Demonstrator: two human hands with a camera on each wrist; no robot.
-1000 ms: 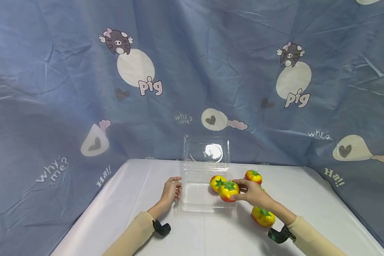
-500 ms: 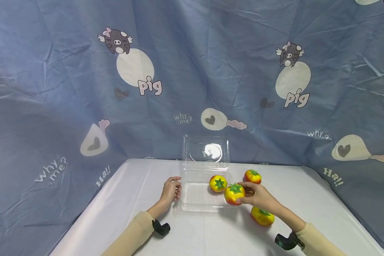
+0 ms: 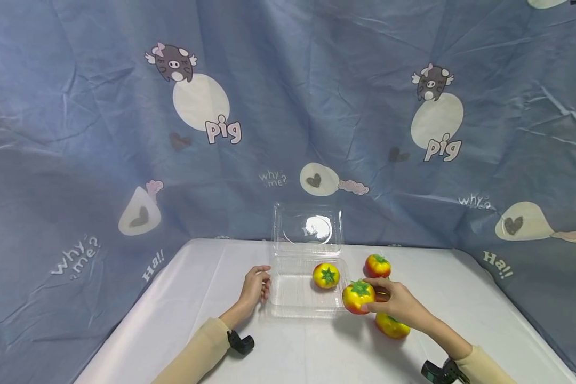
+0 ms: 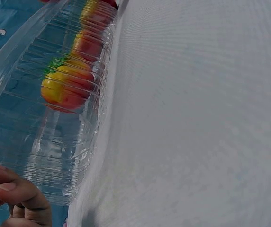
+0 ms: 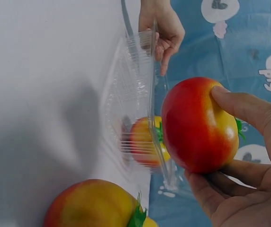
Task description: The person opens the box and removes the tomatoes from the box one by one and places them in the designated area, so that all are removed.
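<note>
In the head view my right hand (image 3: 403,304) holds a yellow-red tomato (image 3: 359,297) with a green leafy top. Thumb and fingers grip its sides in the right wrist view. It hangs over the right front corner of a clear plastic clamshell box (image 3: 288,290), whose lid (image 3: 307,229) stands raised at the back. Another tomato (image 3: 326,276) sits inside the box, toward its right side. My left hand (image 3: 256,285) is at the box's left edge, index finger extended at the rim and the others loosely bent. Whether it presses the plastic is hard to tell.
More tomatoes lie right of the box on the white tablecloth (image 3: 221,352): one at the back (image 3: 377,265), one nearer the front (image 3: 392,326), and another mostly hidden behind my right hand. A blue patterned curtain (image 3: 269,106) hangs behind the table.
My right hand, holding the tomato, has moved right and toward me, away from the tomato in the box. My left hand and the box have stayed in place.
</note>
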